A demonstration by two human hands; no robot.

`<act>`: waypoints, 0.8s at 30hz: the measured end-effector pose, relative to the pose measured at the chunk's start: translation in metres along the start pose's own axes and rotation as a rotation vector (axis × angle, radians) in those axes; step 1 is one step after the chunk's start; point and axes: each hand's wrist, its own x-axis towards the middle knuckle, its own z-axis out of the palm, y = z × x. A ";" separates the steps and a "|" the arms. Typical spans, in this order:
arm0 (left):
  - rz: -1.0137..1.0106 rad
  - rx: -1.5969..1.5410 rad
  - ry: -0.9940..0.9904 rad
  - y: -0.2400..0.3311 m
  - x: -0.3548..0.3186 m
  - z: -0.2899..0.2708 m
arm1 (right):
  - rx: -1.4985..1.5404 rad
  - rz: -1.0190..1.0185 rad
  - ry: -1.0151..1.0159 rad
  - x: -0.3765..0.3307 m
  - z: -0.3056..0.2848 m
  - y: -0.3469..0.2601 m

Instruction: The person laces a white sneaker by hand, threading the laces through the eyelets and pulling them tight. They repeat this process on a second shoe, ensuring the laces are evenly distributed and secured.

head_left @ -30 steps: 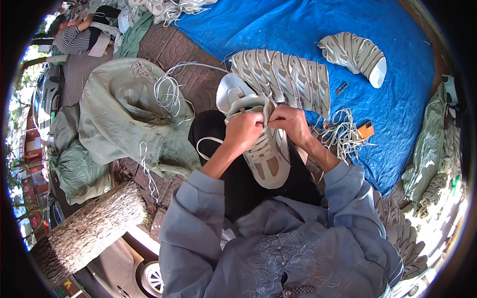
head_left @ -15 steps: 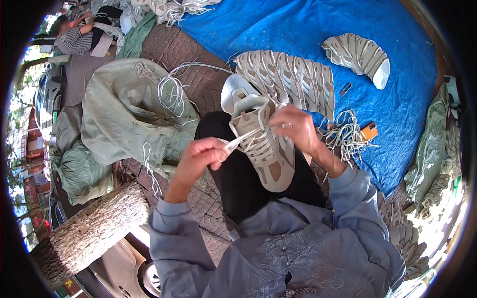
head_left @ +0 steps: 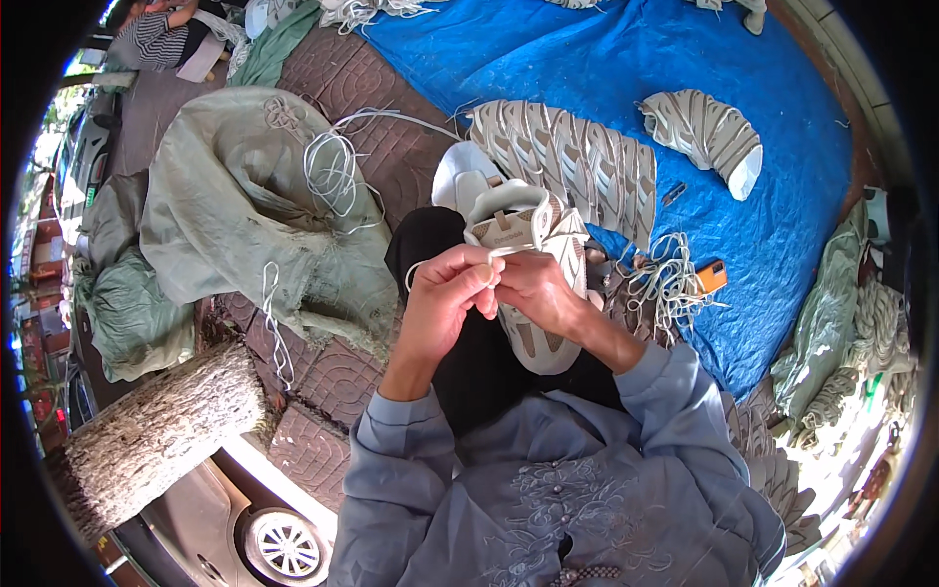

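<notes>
A beige and white sneaker (head_left: 545,354) rests on my lap, toe toward me, its lacing mostly covered by my hands. Above its tongue my two hands meet, fingertips nearly touching. My left hand (head_left: 445,301) pinches a white shoelace (head_left: 409,276), which loops out on its left side. My right hand (head_left: 536,290) is closed at the same lace, its fingers bent and partly hidden. Just beyond the shoe's heel lies a white rounded piece (head_left: 460,174), partly covered by the shoe.
On a blue tarp (head_left: 548,59) lie a long row of nested shoes (head_left: 577,161), a shorter row (head_left: 702,137), tangled laces (head_left: 670,279) and an orange phone (head_left: 712,277). A pale sack (head_left: 220,196) and a tree trunk (head_left: 161,430) stand left. Another person (head_left: 161,41) sits far left.
My hands have come together from apart over the shoe; the stretched lace between them has closed up into the fingers. The view has shifted slightly.
</notes>
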 end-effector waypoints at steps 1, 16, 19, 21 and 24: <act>-0.003 0.129 -0.004 0.003 -0.002 -0.005 | -0.028 -0.043 -0.040 0.003 0.004 0.004; 0.591 -0.141 0.735 0.026 -0.036 -0.175 | 1.022 0.317 0.480 -0.020 -0.211 0.076; 0.656 -0.235 0.880 0.028 -0.035 -0.186 | 0.982 0.324 0.627 -0.024 -0.224 0.081; 0.692 -0.387 0.816 0.032 -0.030 -0.197 | 1.069 0.301 0.771 -0.012 -0.212 0.078; 0.544 -0.258 0.616 0.034 -0.019 -0.192 | 1.014 0.225 0.429 0.000 -0.189 0.085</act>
